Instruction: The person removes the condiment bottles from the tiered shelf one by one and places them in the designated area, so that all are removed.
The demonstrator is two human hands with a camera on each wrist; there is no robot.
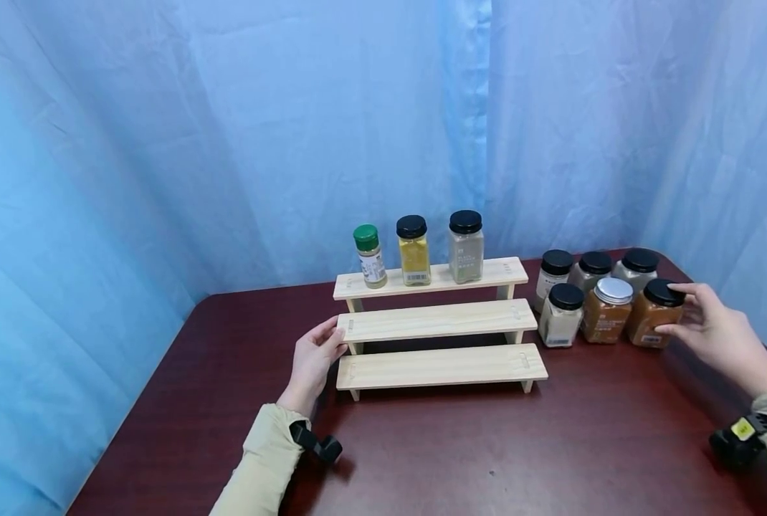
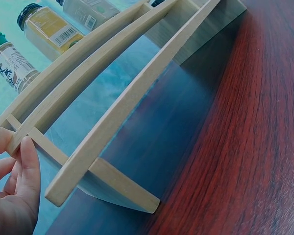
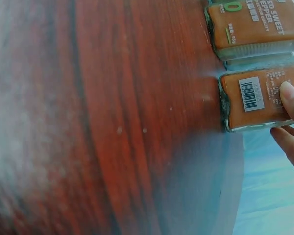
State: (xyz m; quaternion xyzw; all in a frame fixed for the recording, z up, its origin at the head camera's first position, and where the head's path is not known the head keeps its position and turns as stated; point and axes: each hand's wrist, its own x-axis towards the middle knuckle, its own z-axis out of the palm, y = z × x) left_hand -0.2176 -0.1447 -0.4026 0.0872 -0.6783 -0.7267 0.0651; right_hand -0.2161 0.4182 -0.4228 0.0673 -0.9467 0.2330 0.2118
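My left hand (image 1: 312, 360) pinches the left end of the middle step of a three-tier wooden spice rack (image 1: 438, 320). In the left wrist view the thumb and fingers (image 2: 29, 166) lie around that plank's end. On the top tier stand a green-capped shaker (image 1: 372, 266), a yellow spice jar (image 1: 414, 254) and a grey spice jar (image 1: 466, 251). At the right my right hand (image 1: 719, 330) grips a black-lidded jar of orange-brown spice (image 1: 651, 324), thumb on its front. The right wrist view shows that jar's barcode label (image 3: 252, 94), with part of the hand cut off.
Beside the gripped jar stands a silver-lidded spice jar (image 1: 608, 315), then a jar of pale powder (image 1: 560, 322). Several black-lidded jars, one of them whitish (image 1: 547, 283), stand behind. Blue curtains (image 1: 332, 129) hang behind the dark red table (image 1: 487, 451).
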